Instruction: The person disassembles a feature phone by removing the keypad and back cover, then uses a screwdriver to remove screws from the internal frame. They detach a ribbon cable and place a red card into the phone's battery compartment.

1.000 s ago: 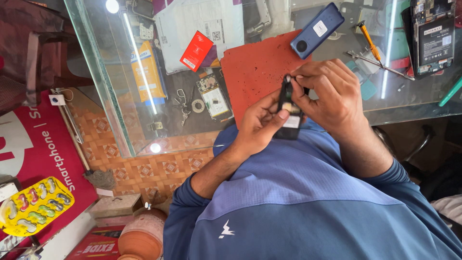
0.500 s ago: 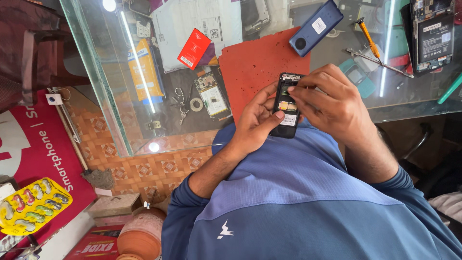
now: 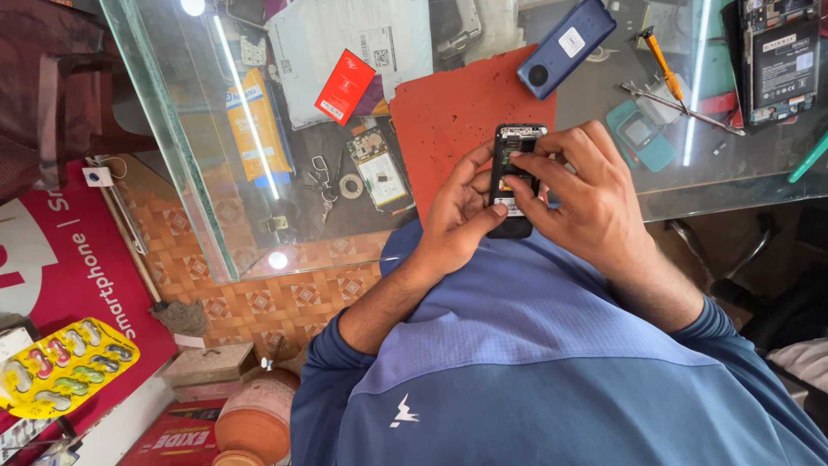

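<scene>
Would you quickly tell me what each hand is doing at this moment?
Left hand: closed around the small black phone, back cover off, thumb along its lower edge.
Right hand: on the same phone, fingertips pressing into its open back.

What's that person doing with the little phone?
A person in a blue shirt holds a small black phone with its back cover off over a red work mat on a glass counter. The left hand cradles it while the right hand presses fingertips into its open back. A blue phone and an orange-handled screwdriver lie nearby.
</scene>
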